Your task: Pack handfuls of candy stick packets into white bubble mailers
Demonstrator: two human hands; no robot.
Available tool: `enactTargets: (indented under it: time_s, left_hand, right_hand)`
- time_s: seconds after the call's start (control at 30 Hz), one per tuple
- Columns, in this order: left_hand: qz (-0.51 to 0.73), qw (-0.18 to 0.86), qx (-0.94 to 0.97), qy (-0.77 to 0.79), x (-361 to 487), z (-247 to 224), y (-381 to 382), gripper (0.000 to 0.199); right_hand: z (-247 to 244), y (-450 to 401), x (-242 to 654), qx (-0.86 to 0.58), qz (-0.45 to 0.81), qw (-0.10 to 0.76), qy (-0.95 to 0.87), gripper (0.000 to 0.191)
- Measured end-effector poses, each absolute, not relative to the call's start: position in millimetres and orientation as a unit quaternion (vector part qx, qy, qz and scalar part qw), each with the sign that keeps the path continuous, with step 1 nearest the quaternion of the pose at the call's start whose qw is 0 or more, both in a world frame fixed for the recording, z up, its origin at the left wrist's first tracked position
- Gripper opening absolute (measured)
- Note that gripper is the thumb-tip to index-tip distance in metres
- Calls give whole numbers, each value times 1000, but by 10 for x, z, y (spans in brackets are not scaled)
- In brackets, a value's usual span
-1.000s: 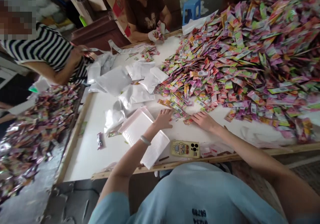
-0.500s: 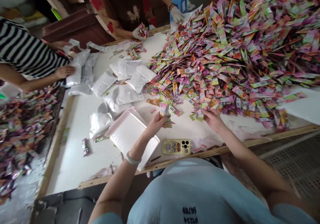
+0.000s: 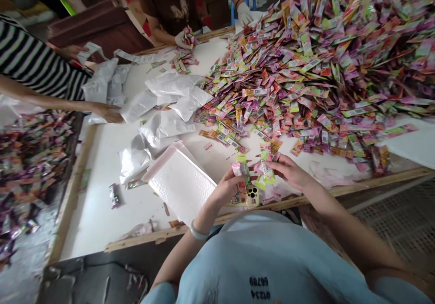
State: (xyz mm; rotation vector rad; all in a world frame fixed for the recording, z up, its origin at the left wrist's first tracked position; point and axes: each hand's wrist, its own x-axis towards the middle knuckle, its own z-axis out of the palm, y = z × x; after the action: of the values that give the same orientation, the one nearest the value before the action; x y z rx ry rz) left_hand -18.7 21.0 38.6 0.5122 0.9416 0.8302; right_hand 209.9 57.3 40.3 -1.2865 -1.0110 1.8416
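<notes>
Pink-and-green sachets [image 3: 267,163] pinched in right hand [image 3: 288,171]; second bunch [image 3: 239,168] gripped in left hand [image 3: 226,188]; both held apart, near wooden table edge [image 3: 374,184]. Sachets could be shed from right bunch, its ends being fanned and seemingly clamped at one side only. Strays could be dropped onto phone [image 3: 252,196], partly hidden below, or mixed into sachet pile [image 3: 306,77]. Bubble mailer [image 3: 180,177], overlapped by left wrist in view, could be nudged askew; contact cannot be told.
</notes>
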Motion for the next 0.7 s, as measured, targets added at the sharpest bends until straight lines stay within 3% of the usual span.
enactTargets:
  time_s: [0.23,0.37,0.47,0.57,0.7]
  left_hand:
    - [402,758,246,451,-24,286,63,58]
    - [412,748,205,478,43,153,-71,63]
    - [406,765,172,469,8,39,-177,57]
    - [396,793,163,433,-49,-47,-256,62]
    - [361,817,191,407,-96,-67,-277,64]
  right_hand:
    - [410,240,1714,-483,595,255,-589,22]
    - [404,58,1669,-416,638,210,-613,67]
    - [394,112,1810,-434,619,207,-621,81]
    - [348,226,1876,-470,535,238,-661,73]
    - [259,265,1741,-471,512,294,-655,57]
